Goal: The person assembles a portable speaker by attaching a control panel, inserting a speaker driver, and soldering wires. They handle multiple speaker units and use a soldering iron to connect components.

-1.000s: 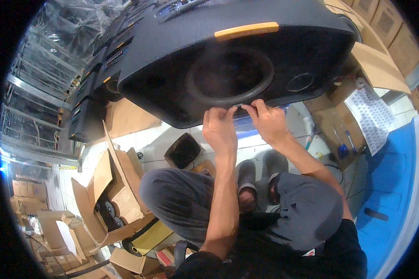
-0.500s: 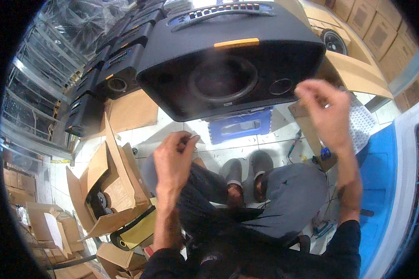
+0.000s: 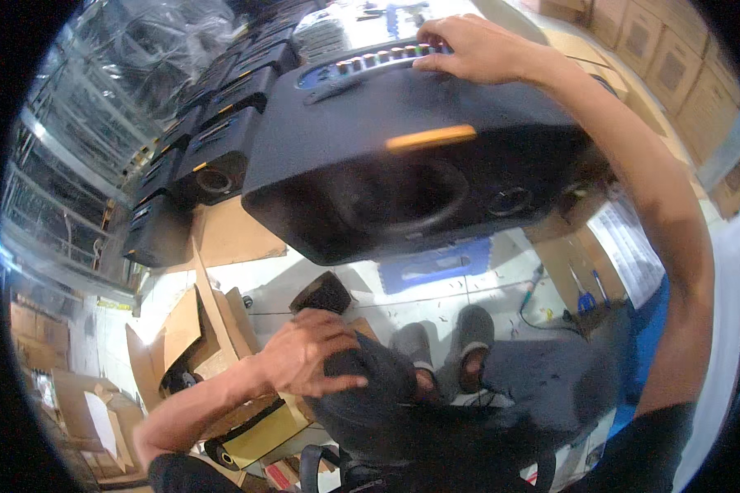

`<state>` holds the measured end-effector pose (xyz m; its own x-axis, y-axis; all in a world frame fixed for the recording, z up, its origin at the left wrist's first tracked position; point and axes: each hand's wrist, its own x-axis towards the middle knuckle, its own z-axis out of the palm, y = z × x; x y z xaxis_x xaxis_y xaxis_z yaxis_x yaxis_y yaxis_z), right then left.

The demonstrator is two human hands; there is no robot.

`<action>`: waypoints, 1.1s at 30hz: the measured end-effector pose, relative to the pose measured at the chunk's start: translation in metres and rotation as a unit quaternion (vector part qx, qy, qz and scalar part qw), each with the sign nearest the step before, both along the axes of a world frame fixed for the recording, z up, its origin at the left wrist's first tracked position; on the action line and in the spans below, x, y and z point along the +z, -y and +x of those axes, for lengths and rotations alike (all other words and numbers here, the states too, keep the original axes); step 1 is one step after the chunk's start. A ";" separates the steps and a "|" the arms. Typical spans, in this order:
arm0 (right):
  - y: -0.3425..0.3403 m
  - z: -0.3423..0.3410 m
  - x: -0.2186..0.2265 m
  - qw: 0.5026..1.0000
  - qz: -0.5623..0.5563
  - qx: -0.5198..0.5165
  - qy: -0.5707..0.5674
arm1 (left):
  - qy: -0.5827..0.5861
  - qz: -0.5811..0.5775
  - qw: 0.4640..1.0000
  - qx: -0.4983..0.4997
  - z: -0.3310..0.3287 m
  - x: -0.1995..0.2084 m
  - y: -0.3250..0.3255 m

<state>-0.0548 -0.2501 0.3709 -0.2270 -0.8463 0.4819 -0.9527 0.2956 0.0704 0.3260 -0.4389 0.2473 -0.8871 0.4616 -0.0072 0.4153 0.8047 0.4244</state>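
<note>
A large black speaker cabinet (image 3: 304,164) stands in front of me, with an orange strip (image 3: 432,138) on its front edge. Its top carries a carry handle (image 3: 362,80) and a row of knobs (image 3: 376,59). My right hand (image 3: 477,51) reaches over the top, its fingers curled around the handle's right end beside the knobs. Low on the left, my left hand (image 3: 312,353) lies over my knee with the thumb spread, holding nothing visible. Just beyond its knuckles is a dark object (image 3: 322,293) whose kind I cannot make out. The speaker's front opening (image 3: 411,197) is blurred.
A blue plastic stool (image 3: 436,267) is under the speaker. Black speakers (image 3: 222,152) line the left behind it. Open cartons (image 3: 173,329) lie left. At right are scissors (image 3: 584,300), a white sheet (image 3: 629,246) and stacked cartons (image 3: 674,62).
My right hand has moved from the speaker's front right corner up to its handle. My left hand has lowered and opened onto my knee. The speaker looks tilted and lower in view.
</note>
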 end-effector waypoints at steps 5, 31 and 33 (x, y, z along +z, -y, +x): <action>0.038 -0.007 -0.025 0.996 0.009 0.046 0.080 | -0.020 0.035 0.999 -0.004 0.001 -0.012 0.009; 0.035 0.036 0.013 0.965 0.167 -0.062 0.190 | 0.250 0.026 0.958 0.135 -0.009 0.109 -0.059; 0.028 0.048 0.043 0.950 0.222 -0.082 0.206 | 0.086 0.185 0.937 0.284 -0.018 0.216 -0.093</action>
<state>-0.0071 -0.2785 0.4135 -0.4656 -0.8821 -0.0715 -0.8700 0.4711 -0.1453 0.3075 -0.3463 0.4637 -0.9907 -0.0853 -0.1063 -0.1361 0.6599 0.7390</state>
